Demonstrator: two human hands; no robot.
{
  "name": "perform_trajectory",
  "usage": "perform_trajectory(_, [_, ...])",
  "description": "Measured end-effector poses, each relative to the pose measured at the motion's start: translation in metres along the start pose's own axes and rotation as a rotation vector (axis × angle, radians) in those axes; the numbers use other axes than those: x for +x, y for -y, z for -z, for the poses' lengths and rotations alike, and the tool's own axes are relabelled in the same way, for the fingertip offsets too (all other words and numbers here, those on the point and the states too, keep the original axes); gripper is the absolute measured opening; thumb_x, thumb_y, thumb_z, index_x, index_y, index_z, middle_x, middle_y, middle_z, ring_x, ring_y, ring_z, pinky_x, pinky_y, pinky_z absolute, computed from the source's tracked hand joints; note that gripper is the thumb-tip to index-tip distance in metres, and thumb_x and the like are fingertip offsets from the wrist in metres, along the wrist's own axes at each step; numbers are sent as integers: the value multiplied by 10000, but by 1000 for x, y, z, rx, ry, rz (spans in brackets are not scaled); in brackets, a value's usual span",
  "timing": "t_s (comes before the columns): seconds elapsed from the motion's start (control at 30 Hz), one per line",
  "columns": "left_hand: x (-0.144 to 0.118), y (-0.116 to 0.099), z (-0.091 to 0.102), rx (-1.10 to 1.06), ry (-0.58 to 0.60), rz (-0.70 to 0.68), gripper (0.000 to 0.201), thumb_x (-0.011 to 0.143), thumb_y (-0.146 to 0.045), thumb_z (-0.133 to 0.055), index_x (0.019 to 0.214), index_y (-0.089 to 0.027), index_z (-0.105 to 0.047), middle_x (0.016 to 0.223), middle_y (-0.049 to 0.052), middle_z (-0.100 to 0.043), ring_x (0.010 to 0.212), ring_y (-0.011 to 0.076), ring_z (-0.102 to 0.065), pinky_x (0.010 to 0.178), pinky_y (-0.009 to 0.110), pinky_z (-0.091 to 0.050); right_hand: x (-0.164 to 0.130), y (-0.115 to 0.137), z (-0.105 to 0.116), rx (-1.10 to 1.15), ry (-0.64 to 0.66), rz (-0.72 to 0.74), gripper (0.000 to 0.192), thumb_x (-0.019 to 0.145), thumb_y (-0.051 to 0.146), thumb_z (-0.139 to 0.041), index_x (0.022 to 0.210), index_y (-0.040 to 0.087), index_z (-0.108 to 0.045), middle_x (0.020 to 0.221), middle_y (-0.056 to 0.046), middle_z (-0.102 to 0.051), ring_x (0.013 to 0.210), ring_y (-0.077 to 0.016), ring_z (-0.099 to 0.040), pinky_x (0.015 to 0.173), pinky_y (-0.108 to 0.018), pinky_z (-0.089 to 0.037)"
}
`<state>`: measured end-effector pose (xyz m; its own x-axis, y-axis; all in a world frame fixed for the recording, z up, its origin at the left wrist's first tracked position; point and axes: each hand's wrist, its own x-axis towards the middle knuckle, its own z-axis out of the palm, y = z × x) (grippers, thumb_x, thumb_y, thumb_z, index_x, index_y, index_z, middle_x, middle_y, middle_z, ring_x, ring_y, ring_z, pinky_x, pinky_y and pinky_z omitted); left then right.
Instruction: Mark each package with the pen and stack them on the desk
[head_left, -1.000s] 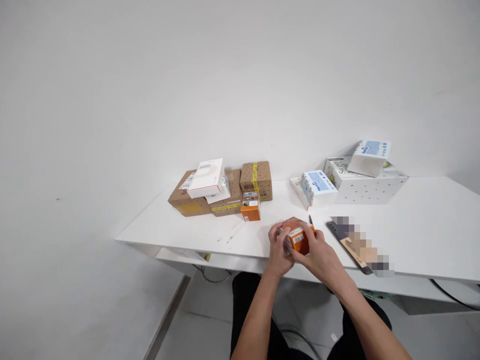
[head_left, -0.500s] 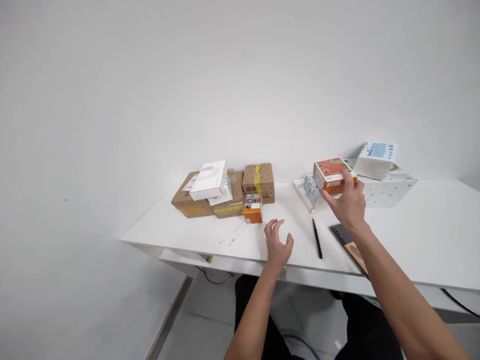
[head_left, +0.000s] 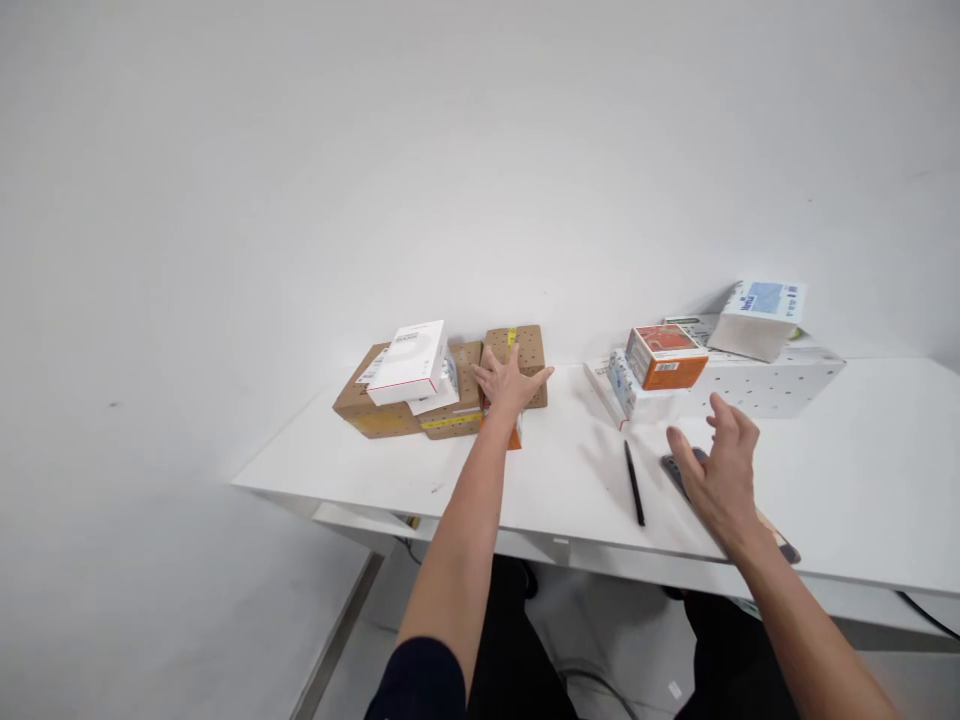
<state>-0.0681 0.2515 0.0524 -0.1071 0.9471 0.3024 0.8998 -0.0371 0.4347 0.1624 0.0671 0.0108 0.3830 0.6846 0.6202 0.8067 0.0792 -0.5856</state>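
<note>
Head view: left hand (head_left: 508, 382) lay spread, fingers open, over small orange carton (head_left: 514, 432), gripping nothing, beside brown boxes (head_left: 450, 400) on tabletop (head_left: 862, 480). Right hand (head_left: 716, 475) hovered open and empty above phone (head_left: 679, 470), near pen (head_left: 634, 482). Risk: careless reach could topple white box (head_left: 409, 362) leaning on brown stack; other orange box (head_left: 664, 357) perched on tissue pack (head_left: 626, 385) could slide.

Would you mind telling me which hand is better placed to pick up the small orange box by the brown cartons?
Left. The left hand is spread directly over the small orange box by the brown cartons, while the right hand hovers open far off, near the pen.
</note>
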Motion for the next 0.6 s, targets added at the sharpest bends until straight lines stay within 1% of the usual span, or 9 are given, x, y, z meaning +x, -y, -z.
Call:
perform_trajectory(0.07, [12, -5, -3, 26, 55, 38, 918, 587, -798, -559, 1348, -296, -455, 1528, 153, -174, 1339, 538, -170, 1044, 652, -136, -21, -4, 10, 36, 3, -11, 691, 856, 462, -526, 1449, 203, -279, 1325, -187, -373, 1083, -280, -526, 875, -473, -488])
perform_trajectory(0.13, [18, -10, -7, 55, 46, 78, 866, 587, -768, -583, 1314, -306, -495, 1501, 154, -233, 1320, 547, -193, 1020, 667, -152, -38, -10, 20, 39, 7, -15, 667, 858, 445, -534, 1438, 208, -306, 1294, -179, -400, 1038, -265, -557, 875, -471, -498])
perform_trajectory(0.23, [17, -16, -10, 65, -44, 104, 687, 629, -652, -627, 1227, -319, -577, 1394, 141, -364, 1274, 518, -269, 996, 642, -210, -60, -17, 31, 28, 23, -44, 636, 865, 428, -533, 1426, 208, -330, 1254, -171, -423, 979, -252, -588, 842, -463, -522])
perform_trajectory(0.33, [9, -18, -9, 14, -144, 63, 559, 654, -586, -643, 1144, -319, -637, 1278, 119, -429, 1201, 450, -357, 991, 575, -266, -80, -19, 39, 33, 44, -66, 597, 879, 412, -515, 1419, 219, -347, 1223, -160, -444, 956, -250, -601, 778, -437, -554])
perform_trajectory(0.4, [5, -19, -5, -32, -199, 22, 545, 657, -586, -654, 1132, -319, -648, 1244, 110, -431, 1168, 407, -378, 985, 534, -293, -95, -17, 43, 42, 69, -106, 574, 881, 409, -511, 1410, 241, -364, 1215, -154, -463, 931, -248, -609, 640, -371, -575])
perform_trajectory(0.47, [3, -22, 1, -70, -261, -24, 534, 666, -578, -663, 1132, -318, -651, 1233, 104, -423, 1162, 374, -376, 990, 504, -303, -111, -15, 47, 62, 99, -160, 557, 872, 411, -523, 1392, 263, -388, 1213, -150, -482, 896, -243, -615, 482, -294, -544])
perform_trajectory(0.5, [3, -25, 6, -88, -294, -50, 520, 673, -567, -669, 1128, -317, -653, 1230, 101, -418, 1163, 358, -374, 997, 491, -304, -119, -13, 49, 76, 108, -178, 549, 868, 412, -529, 1382, 269, -400, 1208, -148, -491, 879, -240, -616, 441, -275, -527])
perform_trajectory(0.6, [-3, -34, 25, -154, -403, -127, 493, 682, -530, -688, 1115, -296, -658, 1211, 101, -404, 1168, 319, -376, 1019, 460, -304, -138, -10, 54, 114, 107, -208, 517, 864, 403, -534, 1353, 268, -431, 1197, -143, -510, 858, -233, -618, 464, -284, -548])
